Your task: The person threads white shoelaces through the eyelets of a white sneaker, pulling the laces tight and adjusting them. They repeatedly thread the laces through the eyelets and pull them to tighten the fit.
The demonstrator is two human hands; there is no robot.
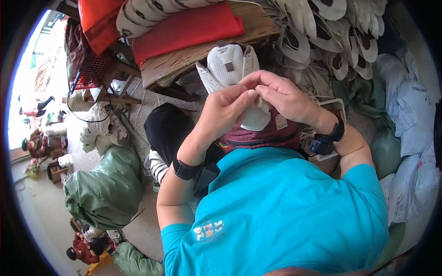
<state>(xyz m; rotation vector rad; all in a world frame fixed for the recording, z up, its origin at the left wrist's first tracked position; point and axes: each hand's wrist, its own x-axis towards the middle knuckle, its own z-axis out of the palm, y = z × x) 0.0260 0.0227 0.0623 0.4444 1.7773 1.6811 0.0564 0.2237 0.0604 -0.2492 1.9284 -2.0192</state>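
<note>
A white shoe upper with a perforated tongue and eyelet flaps lies over my lap, its far part rising beyond my hands. Its near end shows pale below my fingers. Above it my left hand and my right hand meet, thumbs and fingertips pinched close together. Whatever sits between the fingertips is too small to make out. Under the upper is a dark red cloth across my lap.
Ahead stands a wooden bench with a folded red cloth and a row of white uppers. More uppers hang at the far right. White sacks line the right; a green sack and seated people are left.
</note>
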